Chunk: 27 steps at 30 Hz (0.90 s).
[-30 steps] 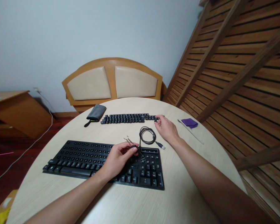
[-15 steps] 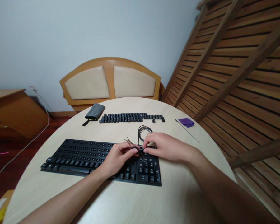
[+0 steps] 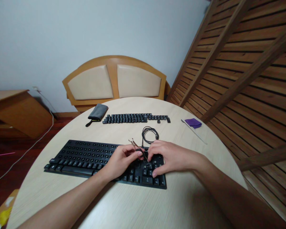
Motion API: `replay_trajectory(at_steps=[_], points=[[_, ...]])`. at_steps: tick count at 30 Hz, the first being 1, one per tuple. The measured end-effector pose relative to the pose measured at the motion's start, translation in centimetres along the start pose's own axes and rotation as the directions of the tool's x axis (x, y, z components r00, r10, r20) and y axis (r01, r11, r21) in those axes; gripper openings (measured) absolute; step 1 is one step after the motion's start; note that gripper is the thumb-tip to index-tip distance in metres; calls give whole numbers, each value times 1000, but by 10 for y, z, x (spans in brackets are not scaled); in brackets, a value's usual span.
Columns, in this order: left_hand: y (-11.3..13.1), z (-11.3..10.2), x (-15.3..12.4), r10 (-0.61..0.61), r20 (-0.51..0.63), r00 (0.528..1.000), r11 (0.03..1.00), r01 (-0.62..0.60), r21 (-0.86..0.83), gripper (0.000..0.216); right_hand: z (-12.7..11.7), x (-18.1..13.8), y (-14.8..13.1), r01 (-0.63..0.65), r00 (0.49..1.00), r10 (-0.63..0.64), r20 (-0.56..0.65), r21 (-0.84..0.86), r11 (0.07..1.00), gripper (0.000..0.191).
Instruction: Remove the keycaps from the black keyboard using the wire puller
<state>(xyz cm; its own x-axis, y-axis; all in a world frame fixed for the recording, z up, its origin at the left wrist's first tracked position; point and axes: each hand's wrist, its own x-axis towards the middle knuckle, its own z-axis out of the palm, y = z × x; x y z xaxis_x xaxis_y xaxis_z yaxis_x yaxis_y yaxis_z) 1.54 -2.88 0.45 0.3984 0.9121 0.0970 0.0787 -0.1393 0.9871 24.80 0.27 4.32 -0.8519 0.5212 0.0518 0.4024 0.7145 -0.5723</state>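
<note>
A black keyboard (image 3: 81,170) lies on the round table, many of its keycaps off in the upper rows on the left. My left hand (image 3: 120,160) is closed over its right part, pinching a keycap puller (image 3: 140,152) with thin metal wires and a dark middle. One wire end sticks up and away; the other points down at the number pad. Beside it my right hand (image 3: 170,157) is open, thumb and forefinger apart over the number pad keys. I cannot tell whether the forefinger touches the puller. Removed keycaps (image 3: 126,118) stand in rows behind the keyboard.
A coiled black cable (image 3: 150,135) lies behind the keyboard. A grey pouch (image 3: 98,112) is at the back left. At the right lie a purple cloth (image 3: 193,123) and a thin rod (image 3: 195,132). A padded headboard (image 3: 114,81) and wooden slats (image 3: 248,63) stand beyond the table (image 3: 188,203).
My right thumb and forefinger have spread apart, and the hand has come slightly nearer over the number pad. My left hand keeps the puller in nearly the same place. The view has shifted slightly.
</note>
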Motion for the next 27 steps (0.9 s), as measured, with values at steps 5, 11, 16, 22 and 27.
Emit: replay_trajectory(at_steps=[5, 11, 16, 22, 27], points=[[0, 1, -1, -8, 11, 1000, 999, 8, 31, 20, 3, 0, 2, 20, 1000, -20, -11, 7, 1000, 35], [6, 5, -5, 97, 55, 994, 974, -106, 202, 17, 6, 0, 5, 23, 1000, -23, -17, -11, 1000, 34], [11, 8, -11, 219, 163, 962, 907, -262, 329, 14, 5, 1, 3, 31, 999, -31, -6, -27, 999, 30], [9, 9, -9, 173, 99, 980, 920, -196, 340, 17, 5, 2, -2, 10, 1000, -11, -15, -48, 999, 23], [8, 9, -8, 110, 74, 991, 928, -129, 350, 21, 7, 2, -4, -11, 1000, 9, -29, -64, 998, 16]])
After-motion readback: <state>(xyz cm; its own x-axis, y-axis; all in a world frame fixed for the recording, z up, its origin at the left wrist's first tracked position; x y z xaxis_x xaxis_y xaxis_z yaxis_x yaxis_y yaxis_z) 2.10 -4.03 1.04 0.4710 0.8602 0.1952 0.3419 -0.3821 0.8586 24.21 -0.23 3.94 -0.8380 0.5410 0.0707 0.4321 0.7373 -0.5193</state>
